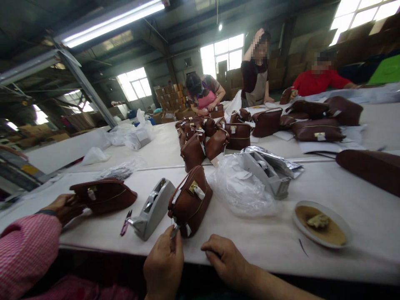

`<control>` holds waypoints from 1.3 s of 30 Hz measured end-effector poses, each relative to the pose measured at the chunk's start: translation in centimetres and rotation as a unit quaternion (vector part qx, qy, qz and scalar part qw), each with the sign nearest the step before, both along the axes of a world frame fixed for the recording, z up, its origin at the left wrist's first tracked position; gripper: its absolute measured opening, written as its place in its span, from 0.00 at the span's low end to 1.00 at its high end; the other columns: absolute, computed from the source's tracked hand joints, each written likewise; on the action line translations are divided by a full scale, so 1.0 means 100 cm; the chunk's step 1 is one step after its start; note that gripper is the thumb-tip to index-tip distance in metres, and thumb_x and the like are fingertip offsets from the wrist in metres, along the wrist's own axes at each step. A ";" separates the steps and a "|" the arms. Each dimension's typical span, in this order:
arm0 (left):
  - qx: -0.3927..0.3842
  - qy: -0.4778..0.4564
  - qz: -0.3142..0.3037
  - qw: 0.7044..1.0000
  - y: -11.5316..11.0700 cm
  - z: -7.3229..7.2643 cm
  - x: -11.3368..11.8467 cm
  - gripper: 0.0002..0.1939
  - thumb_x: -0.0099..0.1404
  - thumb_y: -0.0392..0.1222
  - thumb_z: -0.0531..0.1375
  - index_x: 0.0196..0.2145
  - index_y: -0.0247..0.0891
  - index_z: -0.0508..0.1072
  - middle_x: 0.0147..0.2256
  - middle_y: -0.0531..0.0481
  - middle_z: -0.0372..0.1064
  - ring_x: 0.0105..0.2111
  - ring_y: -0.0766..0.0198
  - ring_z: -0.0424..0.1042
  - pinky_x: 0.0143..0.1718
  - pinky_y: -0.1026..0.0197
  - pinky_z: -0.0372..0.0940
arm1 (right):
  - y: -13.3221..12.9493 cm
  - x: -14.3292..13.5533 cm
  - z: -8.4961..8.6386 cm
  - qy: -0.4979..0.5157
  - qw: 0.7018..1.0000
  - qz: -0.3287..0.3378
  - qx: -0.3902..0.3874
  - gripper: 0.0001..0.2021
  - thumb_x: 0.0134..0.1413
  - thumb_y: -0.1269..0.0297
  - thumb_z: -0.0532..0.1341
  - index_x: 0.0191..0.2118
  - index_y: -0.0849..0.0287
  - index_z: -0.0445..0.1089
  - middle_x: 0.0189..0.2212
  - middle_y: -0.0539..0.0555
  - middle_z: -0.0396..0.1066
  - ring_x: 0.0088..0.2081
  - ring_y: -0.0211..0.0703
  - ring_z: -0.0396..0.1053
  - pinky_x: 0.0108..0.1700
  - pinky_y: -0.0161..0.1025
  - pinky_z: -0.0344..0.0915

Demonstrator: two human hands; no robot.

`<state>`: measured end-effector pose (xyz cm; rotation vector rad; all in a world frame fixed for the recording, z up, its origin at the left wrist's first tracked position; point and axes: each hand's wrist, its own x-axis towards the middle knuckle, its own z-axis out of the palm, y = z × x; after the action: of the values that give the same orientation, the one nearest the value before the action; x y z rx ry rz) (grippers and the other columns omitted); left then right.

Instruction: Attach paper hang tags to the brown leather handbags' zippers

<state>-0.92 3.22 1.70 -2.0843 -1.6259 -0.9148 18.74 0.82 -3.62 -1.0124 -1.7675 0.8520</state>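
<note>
A brown leather bag [191, 204] with a gold zipper and a white-wrapped gold clasp stands tilted on the table in front of me. At its lower left corner, my left hand [164, 260] is closed in a pinch on something small and greyish, too small to make out. My right hand [226, 260] rests at the table's front edge, right of the bag and apart from it, its fingers curled with nothing visible in them. Left of the bag stands a grey tape dispenser [153, 212], with pink-handled thread snips [125, 223] lying beside it.
On my left, a co-worker's hand [64, 208] in a pink checked sleeve holds another brown bag [104, 195]. Crumpled clear plastic [242, 187], a second tape dispenser [265, 171] and a dish of brown paste [336, 237] lie right. Beyond are several bags [192, 152] and three people.
</note>
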 end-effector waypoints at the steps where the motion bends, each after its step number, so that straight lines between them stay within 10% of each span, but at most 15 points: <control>1: 0.013 0.000 -0.006 1.000 0.000 0.000 0.000 0.13 0.69 0.44 0.56 0.44 0.34 0.73 0.25 0.52 0.70 0.24 0.64 0.72 0.29 0.63 0.63 | 0.000 0.000 0.000 0.000 1.000 0.000 0.002 0.11 0.56 0.74 0.56 0.40 0.57 0.74 0.32 0.53 0.72 0.36 0.42 0.71 0.40 0.36 0.66; 9: -0.044 0.113 0.034 0.992 0.000 0.004 0.005 0.09 0.67 0.42 0.56 0.41 0.38 0.73 0.31 0.46 0.72 0.31 0.54 0.73 0.34 0.56 0.64 | 0.000 -0.001 -0.002 -0.004 1.000 0.007 0.014 0.11 0.55 0.74 0.56 0.40 0.59 0.74 0.31 0.55 0.72 0.35 0.42 0.71 0.39 0.36 0.66; 21: -0.118 -0.129 0.033 0.984 0.008 0.002 0.008 0.09 0.65 0.47 0.57 0.30 0.41 0.71 0.25 0.52 0.68 0.27 0.59 0.69 0.31 0.58 0.63 | 0.000 -0.001 0.001 -0.008 1.000 0.012 0.026 0.12 0.56 0.74 0.55 0.41 0.58 0.74 0.32 0.55 0.72 0.35 0.42 0.71 0.39 0.36 0.67; 30: -0.019 0.106 0.021 0.994 -0.003 -0.004 0.015 0.08 0.66 0.45 0.58 0.34 0.38 0.71 0.28 0.47 0.67 0.32 0.53 0.69 0.35 0.54 0.63 | 0.001 -0.001 -0.003 -0.020 0.999 0.020 0.033 0.12 0.56 0.74 0.55 0.42 0.58 0.74 0.32 0.55 0.72 0.36 0.43 0.71 0.40 0.37 0.67; 39: -0.041 -0.101 -0.069 0.992 -0.017 -0.024 0.001 0.06 0.68 0.42 0.56 0.37 0.39 0.72 0.31 0.48 0.72 0.32 0.61 0.74 0.36 0.61 0.68 | 0.000 -0.001 -0.002 -0.022 0.999 0.028 0.036 0.13 0.56 0.74 0.54 0.42 0.58 0.73 0.32 0.55 0.72 0.36 0.43 0.70 0.39 0.36 0.66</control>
<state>-0.83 1.48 -0.75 -2.2452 -1.6598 -1.1571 18.63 0.80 -3.79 -0.9442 -1.8590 0.8004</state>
